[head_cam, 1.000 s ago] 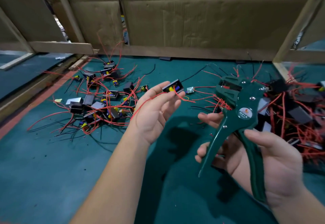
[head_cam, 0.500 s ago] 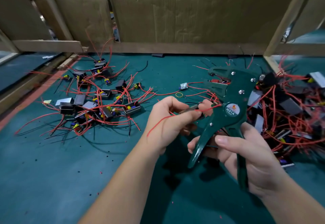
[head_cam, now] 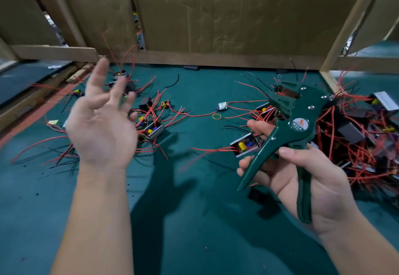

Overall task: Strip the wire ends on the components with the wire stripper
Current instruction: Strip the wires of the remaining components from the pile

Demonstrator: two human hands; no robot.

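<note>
Cardboard walls a teal worktop strewn with red-wired components. The green stripper, marked W01A, is clamped in the right grip above the worktop's right side; the left grip is spread, empty.

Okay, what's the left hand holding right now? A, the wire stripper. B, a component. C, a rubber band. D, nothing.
D: the left hand is palm up with fingers spread and empty, while the stripper sits in the right hand.
</note>
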